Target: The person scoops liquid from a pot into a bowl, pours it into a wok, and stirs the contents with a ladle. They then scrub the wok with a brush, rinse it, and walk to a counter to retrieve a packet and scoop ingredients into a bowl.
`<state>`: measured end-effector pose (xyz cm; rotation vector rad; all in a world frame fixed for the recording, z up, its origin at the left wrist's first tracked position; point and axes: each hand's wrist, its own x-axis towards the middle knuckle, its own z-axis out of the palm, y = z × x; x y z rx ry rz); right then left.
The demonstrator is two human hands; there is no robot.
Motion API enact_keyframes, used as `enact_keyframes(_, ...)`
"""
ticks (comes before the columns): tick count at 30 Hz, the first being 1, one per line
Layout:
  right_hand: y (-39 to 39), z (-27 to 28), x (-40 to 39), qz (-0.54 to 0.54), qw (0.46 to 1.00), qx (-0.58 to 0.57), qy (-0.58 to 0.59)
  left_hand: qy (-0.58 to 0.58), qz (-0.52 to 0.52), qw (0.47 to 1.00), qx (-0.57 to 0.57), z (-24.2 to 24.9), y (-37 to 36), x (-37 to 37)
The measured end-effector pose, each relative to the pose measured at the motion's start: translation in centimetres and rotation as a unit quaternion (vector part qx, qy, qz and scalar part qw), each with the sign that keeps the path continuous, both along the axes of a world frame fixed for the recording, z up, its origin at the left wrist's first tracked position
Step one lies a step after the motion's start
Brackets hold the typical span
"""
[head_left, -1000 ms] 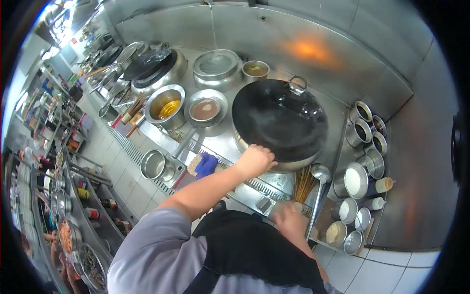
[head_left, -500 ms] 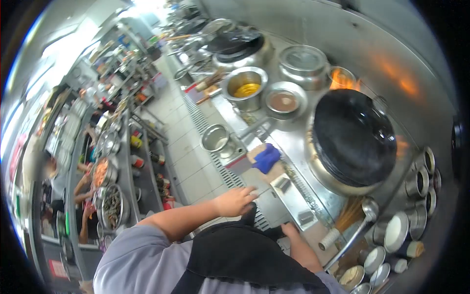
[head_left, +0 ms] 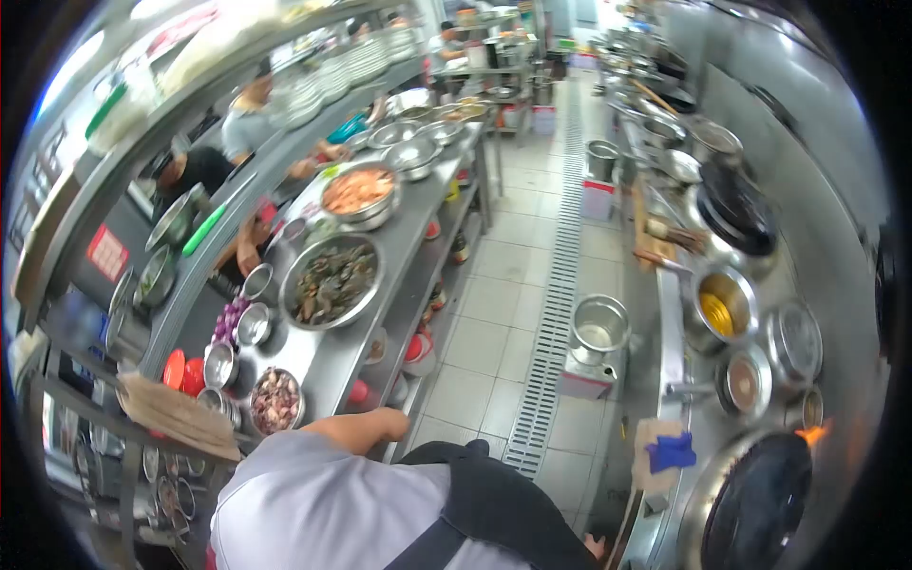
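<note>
My left hand (head_left: 391,425) hangs beside the edge of the steel prep counter (head_left: 380,328); its fingers are turned away from view. On the counter near it are a bowl of purplish-white cut pieces (head_left: 276,401) and a large bowl of grey shrimp (head_left: 331,281). Only a small part of my right hand (head_left: 596,546) shows at the bottom, close to the stove's front edge. Whether it holds anything is hidden. A blue cloth (head_left: 671,452) lies on a brown cloth (head_left: 646,470) on the stove edge, near a large black wok (head_left: 760,508).
A bowl of orange-pink pieces (head_left: 359,193) stands farther along the counter. A metal pot (head_left: 599,326) sits low by the floor drain (head_left: 551,351). On the stove are a pot of yellow liquid (head_left: 722,309) and a flame (head_left: 812,434). People work behind the shelf (head_left: 285,142).
My view has swung left toward the prep counter and aisle. My left hand has gone from in front of me to the counter's edge. My right hand now shows less, at the bottom.
</note>
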<state>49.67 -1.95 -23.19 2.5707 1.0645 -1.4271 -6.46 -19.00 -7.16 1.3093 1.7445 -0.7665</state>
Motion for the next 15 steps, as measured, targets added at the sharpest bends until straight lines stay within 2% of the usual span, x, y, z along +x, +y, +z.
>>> enact_keyframes(3,3.7,1.0,-6.5,0.078,0.992,-0.014,-0.103,-0.023,0.094,0.992,0.079,-0.2,-0.5,-1.4)
enact_keyframes(5,5.8,2.0,-11.7,0.140,0.981,-0.024,-0.130,-0.031,0.157,0.979,0.130,0.3,-0.4,-2.5)
enact_keyframes(7,9.1,1.8,-15.4,0.215,0.969,-0.016,0.117,-0.036,0.228,0.946,0.226,-1.1,0.1,-3.8)
enact_keyframes(8,10.6,1.9,-16.9,0.239,0.965,-0.018,0.105,-0.038,0.256,0.927,0.273,-2.4,0.3,-4.4)
enact_keyframes(11,13.5,5.3,-25.2,0.377,0.903,-0.004,0.206,-0.098,0.294,0.899,0.310,-0.4,2.6,-5.7)
enact_keyframes(13,14.5,10.6,-29.1,0.433,0.873,0.030,0.223,-0.116,0.321,0.857,0.385,1.6,3.6,-6.2)
enact_keyframes(14,14.2,12.5,-30.9,0.430,0.874,0.045,0.221,-0.119,0.332,0.834,0.424,2.4,3.9,-6.2)
enact_keyframes(15,14.6,13.1,-32.6,0.446,0.865,0.048,0.224,-0.117,0.352,0.826,0.424,3.1,4.2,-6.3)
